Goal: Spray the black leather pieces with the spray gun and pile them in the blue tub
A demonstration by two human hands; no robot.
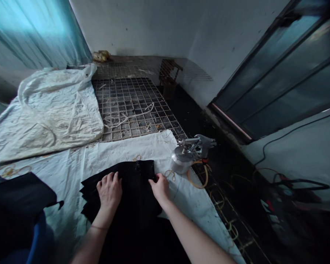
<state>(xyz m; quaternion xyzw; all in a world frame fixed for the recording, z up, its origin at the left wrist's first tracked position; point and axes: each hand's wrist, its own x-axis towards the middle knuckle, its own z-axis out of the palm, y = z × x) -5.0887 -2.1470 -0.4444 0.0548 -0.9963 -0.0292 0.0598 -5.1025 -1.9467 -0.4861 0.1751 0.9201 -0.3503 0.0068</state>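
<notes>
A stack of black trousers [132,205] lies in front of me on a white cloth [79,161], with several layered edges fanned out at its left side. My left hand [110,189] presses on the upper left of the stack, its fingers bent and closed on the fabric. At the upper right edge, by the waistband, my right hand [160,187] pinches the cloth between thumb and fingers. A dark button or fastening shows at the waistband's middle. Just beyond my right hand stands a metal spray gun [199,145] with its silver cup [180,161], touched by neither hand.
A blue tub [38,238] with dark cloth [22,194] is at the left. Behind lie a wire grid [126,99] and a crumpled whitish sheet [49,110]. A yellowish hose [198,185] loops by the spray gun. A small wooden stool [169,69] stands farther back.
</notes>
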